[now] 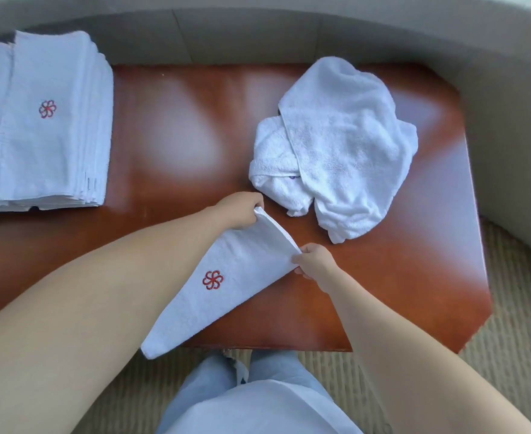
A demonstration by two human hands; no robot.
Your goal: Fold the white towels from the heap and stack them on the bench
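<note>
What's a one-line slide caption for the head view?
Both hands, left and right, pinch a folded white towel above the bench, between the folded stack and the unfolded heap.

You are looking at a brightly, evenly lit scene in soft daylight-like light. The polished bench [383, 277] throws back broad, pale patches of glare, strongest left of centre and again at the right. Shadows are faint and soft-edged. The wide lens bends straight lines: the bench edges and the wall at the top of the frame curve. Detail is slightly soft throughout, and the white towels [345, 145] nearly wash out.
</note>
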